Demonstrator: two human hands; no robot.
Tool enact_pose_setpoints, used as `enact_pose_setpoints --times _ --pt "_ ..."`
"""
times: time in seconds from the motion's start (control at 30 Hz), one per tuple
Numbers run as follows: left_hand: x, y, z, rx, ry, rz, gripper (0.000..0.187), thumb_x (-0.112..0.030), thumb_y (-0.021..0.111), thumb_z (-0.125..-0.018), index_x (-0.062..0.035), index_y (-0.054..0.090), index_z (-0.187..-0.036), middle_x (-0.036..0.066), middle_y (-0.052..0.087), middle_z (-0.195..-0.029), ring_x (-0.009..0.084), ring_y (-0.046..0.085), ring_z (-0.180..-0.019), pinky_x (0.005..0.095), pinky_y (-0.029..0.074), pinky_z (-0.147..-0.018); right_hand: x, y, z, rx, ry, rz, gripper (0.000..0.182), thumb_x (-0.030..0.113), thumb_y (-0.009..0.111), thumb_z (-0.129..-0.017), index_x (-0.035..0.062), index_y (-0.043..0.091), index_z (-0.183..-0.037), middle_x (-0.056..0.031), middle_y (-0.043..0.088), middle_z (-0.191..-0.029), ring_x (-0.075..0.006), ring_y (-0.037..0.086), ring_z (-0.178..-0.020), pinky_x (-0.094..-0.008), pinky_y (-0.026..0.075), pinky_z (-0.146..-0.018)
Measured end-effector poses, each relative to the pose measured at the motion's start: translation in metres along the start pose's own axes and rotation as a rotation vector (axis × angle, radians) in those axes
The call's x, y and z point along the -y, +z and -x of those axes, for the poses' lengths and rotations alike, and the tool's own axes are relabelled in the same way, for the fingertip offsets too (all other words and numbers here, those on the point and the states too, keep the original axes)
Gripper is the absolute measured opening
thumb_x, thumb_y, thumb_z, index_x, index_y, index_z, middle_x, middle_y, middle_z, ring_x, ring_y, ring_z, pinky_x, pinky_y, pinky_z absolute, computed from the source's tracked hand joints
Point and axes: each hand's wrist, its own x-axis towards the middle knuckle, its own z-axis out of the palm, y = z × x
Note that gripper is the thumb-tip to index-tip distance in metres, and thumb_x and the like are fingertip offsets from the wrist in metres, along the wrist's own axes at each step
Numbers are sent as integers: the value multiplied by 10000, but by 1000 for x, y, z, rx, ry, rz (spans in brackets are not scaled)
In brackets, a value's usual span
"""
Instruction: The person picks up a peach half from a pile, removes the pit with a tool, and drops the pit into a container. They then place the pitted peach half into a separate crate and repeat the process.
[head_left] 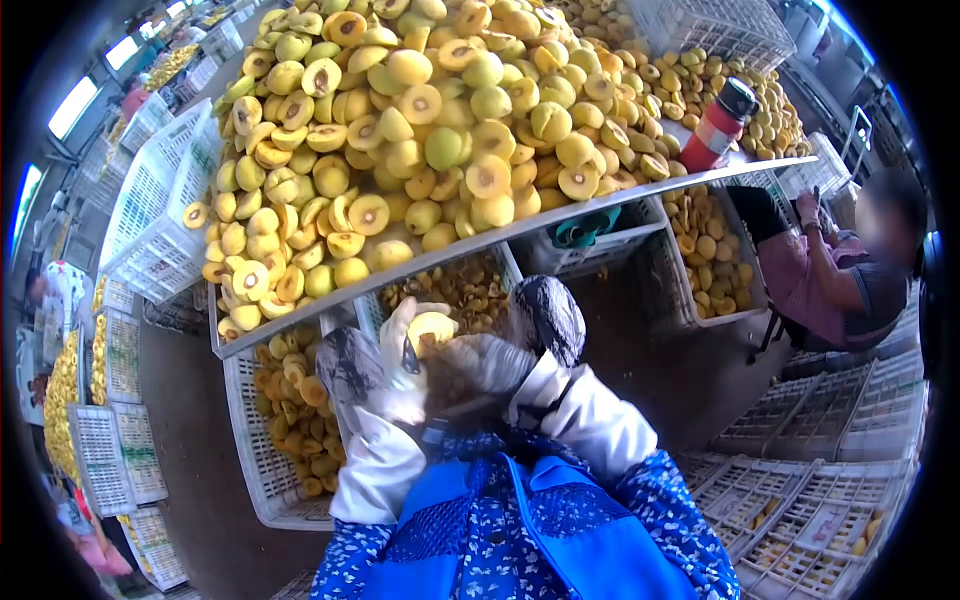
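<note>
A yellow fruit piece point(432, 328) is in the left hand point(402, 350), whose grip is closed around it, above the lap and just short of the bench point(490, 232). The right hand point(487, 363) is blurred beside it; whether its grip is clenched or loose, I cannot tell. Just beyond the hands, under the bench edge, a crate point(508, 262) holds small brownish-yellow pieces. Left of the knees, a white crate point(262, 487) holds more yellow fruit. On the bench lies a large heap of fruit point(430, 125), many pieces halved, with a red bottle point(711, 132) near its right side. Farther right, a person point(850, 265) sits near another fruit-filled crate point(735, 318).
</note>
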Motion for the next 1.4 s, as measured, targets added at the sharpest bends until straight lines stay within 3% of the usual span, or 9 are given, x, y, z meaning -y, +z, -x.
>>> enact_pose_setpoints --times 0.1,0.27,0.37,0.43,0.53,0.63,0.77,1.2,1.4 --pt "-16 8 -3 121 176 -274 458 -380 393 -937 24 609 -935 114 653 -791 167 620 -705 272 496 -673 26 -12 9 204 488 -364 422 509 444 -913 131 629 -956 25 510 -602 -62 446 -486 -213 331 -429" --pt "4 -18 7 36 90 -22 297 -237 499 -914 27 630 -871 123 664 -784 157 624 -676 267 506 -633 -32 18 -1 450 462 -1165 506 588 475 -862 94 583 -880 -11 520 -580 -128 447 -421 -250 301 -357" --pt "0 -22 6 258 129 -488 219 -165 574 -880 26 656 -811 94 671 -746 112 613 -633 230 495 -579 -4 -6 8 523 577 -658 477 564 502 -860 103 596 -781 -20 524 -569 -128 438 -387 -260 348 -355" --pt "-13 -8 7 121 -2 -4 343 -265 528 -905 49 621 -802 139 655 -717 188 632 -603 264 519 -560 33 -18 7 622 583 -672 475 556 517 -856 101 604 -751 -29 536 -568 -129 464 -382 -262 405 -367" --pt "-9 -2 12 4 -110 461 399 -335 419 -926 13 594 -838 193 638 -726 317 619 -593 358 518 -531 21 30 19 285 348 -1127 400 401 500 -920 53 571 -1103 -5 577 -866 -84 553 -827 -157 465 -677" --pt "-15 -26 -1 -312 -185 437 324 -307 500 -899 -12 610 -822 150 658 -722 250 623 -554 301 514 -507 -6 39 12 138 298 -1208 403 461 462 -919 121 497 -1134 -18 571 -848 -89 521 -597 -199 430 -492" --pt "-45 -100 1 -714 724 -1529 187 -246 609 -810 -65 641 -845 91 653 -792 230 619 -666 330 500 -599 -69 22 2 -70 651 -878 368 457 472 -916 131 514 -1080 -6 561 -809 -89 503 -568 -207 414 -477" --pt "-75 -15 -173 1158 245 -2479 688 -160 581 -747 -234 320 -1379 47 378 -1391 232 528 -1064 367 435 -896 -61 20 -4 -72 712 -599 290 446 505 -904 163 569 -905 30 531 -681 -86 444 -475 -235 360 -431" --pt "-92 -35 -139 443 308 -1467 684 -129 678 -723 -144 380 -1339 89 515 -1237 214 520 -1114 314 422 -960 -66 22 0 -226 495 -640 314 444 507 -905 179 572 -749 66 466 -559 -73 407 -445 -247 295 -404"
